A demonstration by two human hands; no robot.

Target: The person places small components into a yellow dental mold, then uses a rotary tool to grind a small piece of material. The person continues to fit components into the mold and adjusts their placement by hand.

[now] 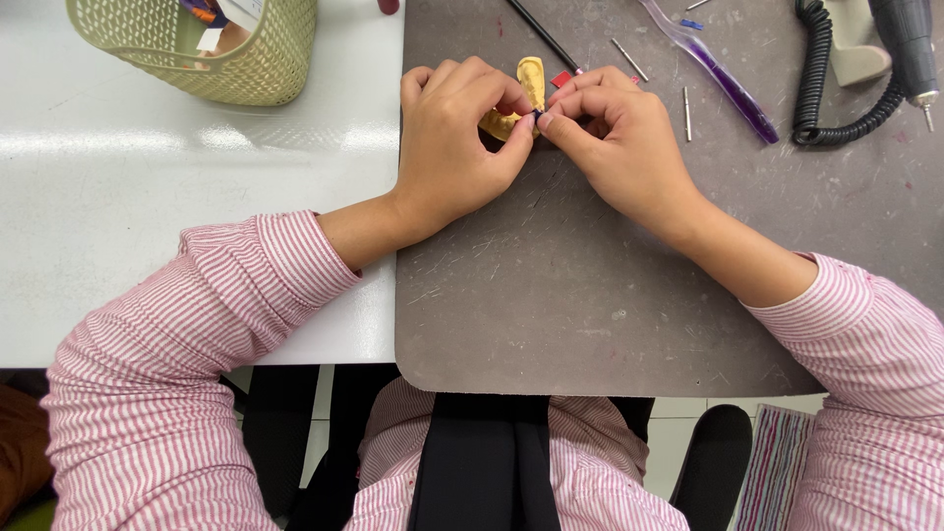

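Note:
My left hand (457, 138) and my right hand (615, 147) meet fingertip to fingertip over the grey mat (590, 295). Between them sits a yellow dental cast (526, 93), mostly hidden behind the fingers. My left hand grips the cast. My right hand pinches a thin black tool (546, 39) whose handle runs up and left; its tip touches the cast. A small red piece (560, 79) shows beside the right fingers.
A green woven basket (211, 49) stands at the back left on the white table (147, 197). On the mat lie a purple-handled toothbrush (723, 74), several thin metal burs (629, 59), and a grey handpiece (910, 44) with a coiled black cord (816, 88).

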